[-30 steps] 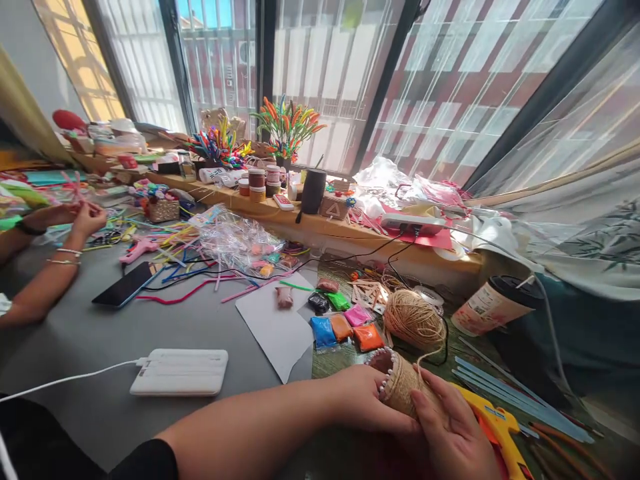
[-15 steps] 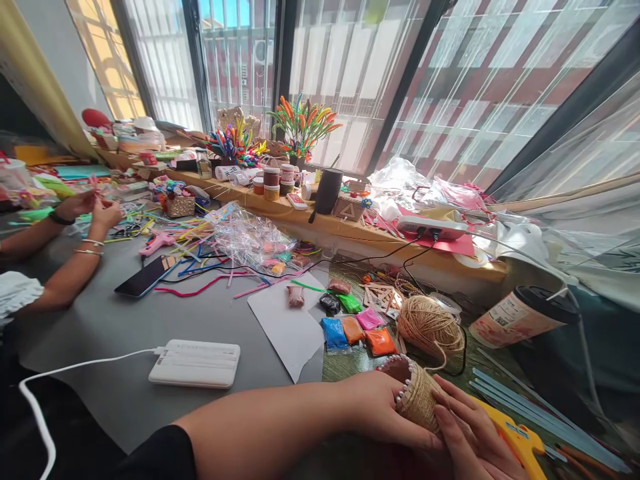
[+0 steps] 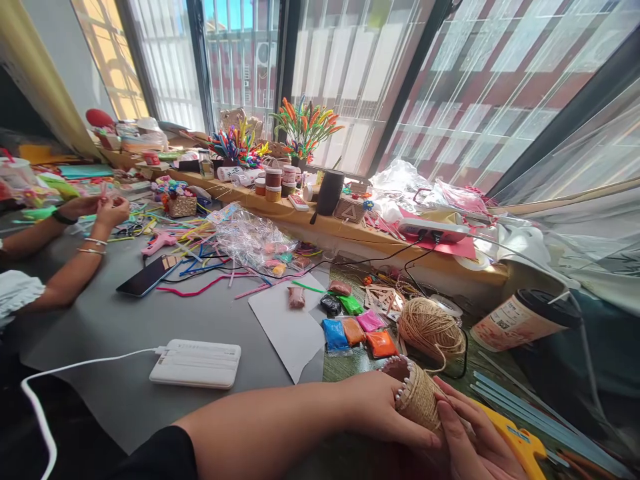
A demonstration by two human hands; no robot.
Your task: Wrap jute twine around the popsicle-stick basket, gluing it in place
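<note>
A small twine-wrapped cup [image 3: 417, 397] with a rim of white beads lies tilted between both my hands at the bottom of the view. My left hand [image 3: 385, 410] wraps its fingers round the cup's left side. My right hand [image 3: 470, 437] presses its fingers against the cup's right side, closed on it. A strand of jute runs from the cup up to the ball of twine [image 3: 430, 327] just behind it. A yellow glue gun [image 3: 517, 443] lies right of my right hand.
Another person's hands [image 3: 103, 207] work on pipe cleaners at the far left. A white power bank [image 3: 196, 363], a phone [image 3: 147, 275], white paper [image 3: 290, 327], coloured clay packets [image 3: 355, 328], a lidded paper cup [image 3: 523, 320] and blue sticks [image 3: 520, 400] lie around. The windowsill is crowded.
The view has shifted a little to the left and down. My hands have kept hold of the twine cup, with my right fingers sliding slightly along its side.
</note>
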